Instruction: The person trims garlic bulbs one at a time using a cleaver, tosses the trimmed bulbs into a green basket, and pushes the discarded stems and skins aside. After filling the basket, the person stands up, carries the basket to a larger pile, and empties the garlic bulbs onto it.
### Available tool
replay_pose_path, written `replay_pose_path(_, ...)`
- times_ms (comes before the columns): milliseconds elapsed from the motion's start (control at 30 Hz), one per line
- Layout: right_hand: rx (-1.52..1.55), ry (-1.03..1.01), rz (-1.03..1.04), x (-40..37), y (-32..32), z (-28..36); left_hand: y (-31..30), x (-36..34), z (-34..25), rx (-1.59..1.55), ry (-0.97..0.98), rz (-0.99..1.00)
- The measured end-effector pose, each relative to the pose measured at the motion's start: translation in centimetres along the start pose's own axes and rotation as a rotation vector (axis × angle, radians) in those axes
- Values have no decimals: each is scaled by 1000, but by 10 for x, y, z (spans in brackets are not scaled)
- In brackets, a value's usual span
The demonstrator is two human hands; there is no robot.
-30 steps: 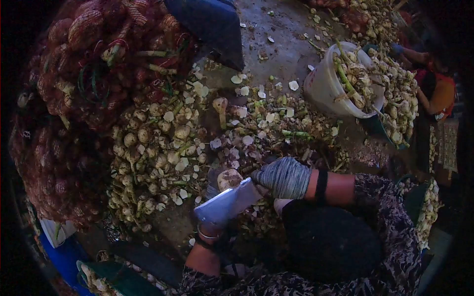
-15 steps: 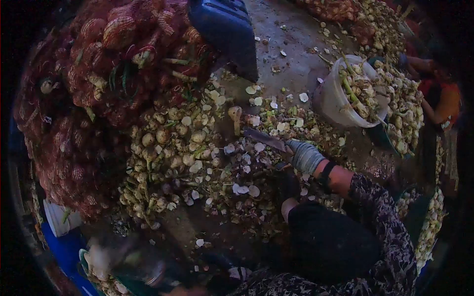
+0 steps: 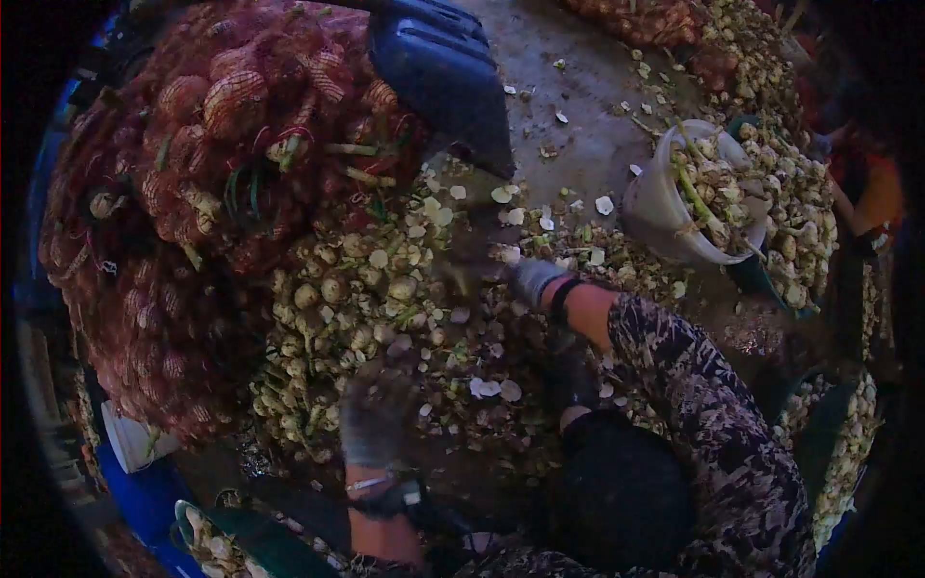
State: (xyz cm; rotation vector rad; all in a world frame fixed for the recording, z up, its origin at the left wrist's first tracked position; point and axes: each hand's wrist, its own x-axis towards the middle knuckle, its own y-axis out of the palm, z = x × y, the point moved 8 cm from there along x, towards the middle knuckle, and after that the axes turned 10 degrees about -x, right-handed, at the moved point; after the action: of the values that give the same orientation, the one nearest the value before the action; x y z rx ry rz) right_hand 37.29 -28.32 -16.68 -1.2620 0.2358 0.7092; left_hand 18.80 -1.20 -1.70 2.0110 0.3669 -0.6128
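My right hand [image 3: 537,281], in a grey glove with a black band at the wrist, is above the litter of cut garlic tops and roots at the centre. Its fingers are dark and blurred, and what they hold cannot be made out. My left hand [image 3: 374,419], gloved and smeared by motion, is over the lower edge of the pile of garlic bulbs [image 3: 332,289]. A watch sits on that wrist. Pale round trimmings [image 3: 496,388] lie between the two hands.
Red mesh sacks [image 3: 193,241] of bulbs rise at the left. A blue plastic object [image 3: 443,82] stands at the top. At the right are a white bucket [image 3: 655,207] of garlic and another person's arm [image 3: 844,204]. A green-rimmed container [image 3: 236,530] holds garlic at lower left.
My left hand has moved up from the blurred area at lower left to the pile. My right hand has shifted left, and the blade seen earlier is no longer clear. The view has shifted slightly.
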Motion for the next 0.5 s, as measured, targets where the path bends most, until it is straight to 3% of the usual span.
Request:
replay_pose_path(67, -44, -77, 22, -23, 11, 37, -13, 30, 5, 62, 32, -110)
replay_pose_path(133, -148, -183, 208, -61, 1, 71, -31, 52, 12, 116, 55, -232)
replay_pose_path(200, -91, -169, 236, -74, -9, 65, -35, 78, 7, 704, 126, -297)
replay_pose_path(233, -31, -155, 256, -81, -10, 58, -50, 95, 18, 696, 117, -299)
replay_pose_path(300, 60, -90, 175, -84, -8, 27, -50, 130, 37, 882, 269, -9)
replay_pose_path(333, 90, -80, 86, -76, 8, 0, -36, 138, 44, 1220, 225, -62)
replay_pose_path(367, 119, -71, -3, -74, 13, -19, -18, 143, 47, 1209, 220, -62)
replay_pose_path(400, 194, -61, -130, -90, -7, -25, 14, 145, 51, 1764, 383, 58)
replay_pose_path(433, 185, -52, -123, -97, -12, -26, 36, 150, 66, 2311, 556, 205)
replay_pose_path(500, 283, 100, 5, -104, -9, -36, 30, 178, 90, 2544, 277, 346)
